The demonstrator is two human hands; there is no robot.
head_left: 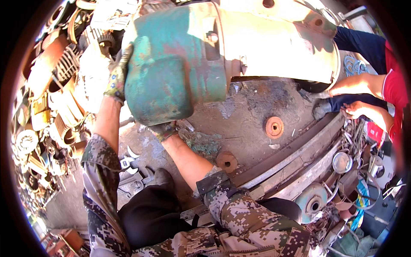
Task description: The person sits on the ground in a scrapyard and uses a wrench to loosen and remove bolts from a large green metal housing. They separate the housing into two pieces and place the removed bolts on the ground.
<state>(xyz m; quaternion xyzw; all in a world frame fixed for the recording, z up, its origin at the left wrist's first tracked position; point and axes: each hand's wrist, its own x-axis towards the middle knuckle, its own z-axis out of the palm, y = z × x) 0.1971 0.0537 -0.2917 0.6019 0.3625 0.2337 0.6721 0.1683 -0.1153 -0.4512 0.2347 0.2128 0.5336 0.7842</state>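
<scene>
A large cylindrical machine, which looks like an electric motor, lies across the far middle. Its worn green end housing (158,73) is on the left, and its cream body (274,47) stretches right in bright sun. My left hand (115,81), in a patterned work glove, presses along the left face of the housing. Below, my right hand (164,130), gloved too, cups the lower edge, with most of its fingers hidden underneath. At the far right end, a co-worker in a red top has one hand (324,95) by the body's rim and the other hand (353,109) lower down.
Wrenches (133,177) lie on the ground by my shoe (162,177). Two rusty rings (274,127) rest beneath the machine. Long metal channels (295,150) run diagonally on the right, beside piled scrap (342,162). More metal parts (64,107) heap up along the left.
</scene>
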